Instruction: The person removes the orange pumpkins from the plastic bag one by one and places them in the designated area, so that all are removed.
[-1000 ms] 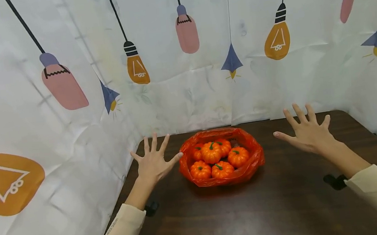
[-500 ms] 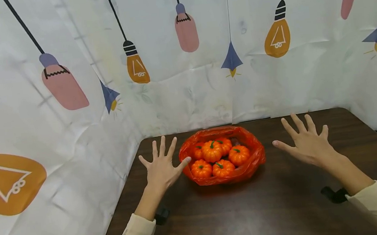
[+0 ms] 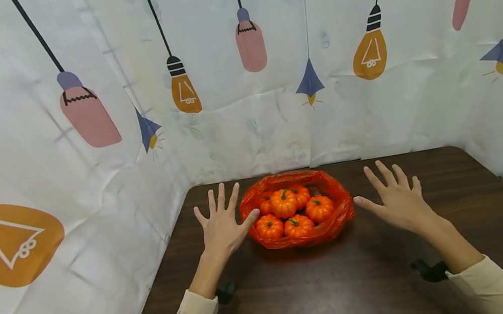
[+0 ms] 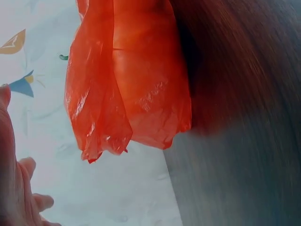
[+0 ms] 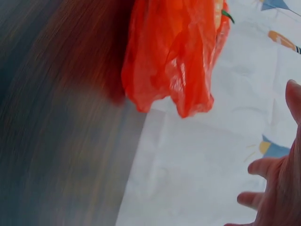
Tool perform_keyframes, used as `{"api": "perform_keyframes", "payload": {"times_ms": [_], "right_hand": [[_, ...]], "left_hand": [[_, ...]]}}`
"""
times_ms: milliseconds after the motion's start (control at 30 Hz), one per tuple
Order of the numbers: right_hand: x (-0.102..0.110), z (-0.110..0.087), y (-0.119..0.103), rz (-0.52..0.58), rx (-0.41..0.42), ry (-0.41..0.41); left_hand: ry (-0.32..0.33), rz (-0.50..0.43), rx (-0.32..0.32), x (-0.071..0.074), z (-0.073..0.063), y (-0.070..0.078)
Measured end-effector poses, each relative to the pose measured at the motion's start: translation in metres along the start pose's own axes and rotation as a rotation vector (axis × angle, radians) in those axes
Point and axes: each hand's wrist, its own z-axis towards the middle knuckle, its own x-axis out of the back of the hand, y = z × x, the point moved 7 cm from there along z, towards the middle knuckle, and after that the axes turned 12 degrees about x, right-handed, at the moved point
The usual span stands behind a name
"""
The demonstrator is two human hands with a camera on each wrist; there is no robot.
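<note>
A red plastic bag (image 3: 282,243) stands on the dark table with its mouth wide and rolled down. Several small orange pumpkins (image 3: 284,203) with green stems lie inside it. My left hand (image 3: 223,228) is spread just left of the bag, its thumb overlapping the bag's left rim in the head view; whether it touches cannot be told. My right hand (image 3: 397,201) hovers apart from the bag on its right, fingers spread, holding nothing. Both wrist views show the bag's side (image 4: 146,80) apart from the fingers. Something dark at the back inside the bag is partly hidden.
The dark wooden table (image 3: 328,291) reaches back to a white sheet (image 3: 248,127) printed with lamps and bulbs. That sheet also hangs close along the table's left side. A black strap piece (image 3: 428,270) sticks out at the right wrist, another (image 3: 226,293) at the left.
Both hands have moved inward toward the bag, the left hand to the right and the right hand to the left and lower. The bag and pumpkins have stayed in place.
</note>
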Motion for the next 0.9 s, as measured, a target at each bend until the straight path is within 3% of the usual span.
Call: {"api": "perform_keyframes", "payload": {"times_ms": [300, 633, 900], "right_hand": [[-0.009, 0.011, -0.019, 0.085, 0.086, 0.068], [-0.020, 0.029, -0.040, 0.230, 0.197, 0.137], [-0.027, 0.041, -0.052, 0.275, 0.226, 0.160]], "left_hand": [[0.021, -0.090, -0.008, -0.006, 0.003, 0.007], [0.111, -0.183, -0.009, -0.008, 0.010, 0.010], [0.079, -0.244, 0.043, -0.013, 0.021, 0.011]]}}
